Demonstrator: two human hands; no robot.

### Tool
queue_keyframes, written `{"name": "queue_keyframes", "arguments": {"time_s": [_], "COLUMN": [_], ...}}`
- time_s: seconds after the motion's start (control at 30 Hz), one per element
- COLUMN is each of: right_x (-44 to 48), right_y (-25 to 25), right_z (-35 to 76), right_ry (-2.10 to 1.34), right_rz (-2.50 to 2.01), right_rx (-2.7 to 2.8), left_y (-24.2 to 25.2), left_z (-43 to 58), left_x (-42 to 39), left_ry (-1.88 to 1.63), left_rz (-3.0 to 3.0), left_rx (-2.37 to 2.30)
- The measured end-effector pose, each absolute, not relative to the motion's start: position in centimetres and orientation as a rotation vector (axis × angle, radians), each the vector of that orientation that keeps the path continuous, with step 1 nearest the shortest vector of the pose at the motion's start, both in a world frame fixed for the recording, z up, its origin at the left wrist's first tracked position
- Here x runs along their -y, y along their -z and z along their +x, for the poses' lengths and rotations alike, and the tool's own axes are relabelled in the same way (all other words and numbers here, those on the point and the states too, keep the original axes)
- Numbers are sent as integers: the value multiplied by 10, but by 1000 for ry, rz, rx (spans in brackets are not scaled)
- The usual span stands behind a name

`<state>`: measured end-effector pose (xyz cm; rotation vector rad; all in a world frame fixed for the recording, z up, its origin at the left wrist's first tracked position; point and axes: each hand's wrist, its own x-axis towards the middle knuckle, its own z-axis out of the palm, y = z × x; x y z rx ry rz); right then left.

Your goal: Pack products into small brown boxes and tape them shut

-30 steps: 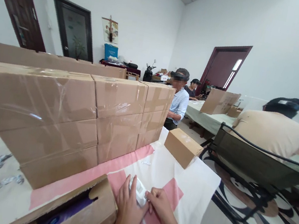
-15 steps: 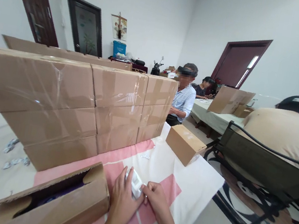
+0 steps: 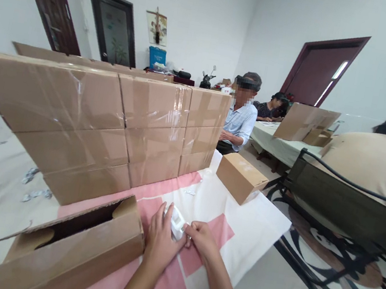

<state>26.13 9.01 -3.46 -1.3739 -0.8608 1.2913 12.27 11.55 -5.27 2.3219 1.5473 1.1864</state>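
Observation:
My left hand (image 3: 159, 240) is wrapped round a small white plastic-wrapped item (image 3: 177, 221) just above the pink and white tablecloth (image 3: 250, 223). My right hand (image 3: 202, 239) pinches the near end of the same item with closed fingers. Both hands meet at the table's near edge. An open cardboard box (image 3: 68, 247) lies on its side just left of my left hand, its opening turned away from me.
A wall of stacked taped cartons (image 3: 108, 120) stands behind the hands. A small closed carton (image 3: 240, 177) lies at the right. Scraps of wrapper (image 3: 35, 193) lie at the left. A folding chair (image 3: 345, 209) and seated people (image 3: 375, 160) are on the right.
The view has tilted down and the hands sit higher in the picture. Both hands keep hold of the white item; the open box shows more of its length.

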Motion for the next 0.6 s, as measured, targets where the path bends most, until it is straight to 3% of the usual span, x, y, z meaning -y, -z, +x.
{"name": "queue_keyframes", "arguments": {"time_s": [0.6], "right_x": [-69], "right_y": [25], "right_z": [276], "right_ry": [-1482], "right_rz": [-1281], "right_rx": [842], "left_y": [41], "left_z": [118], "left_x": [-112], "left_ry": [-1142], "left_rz": [2262], "left_rx": [-1502]}}
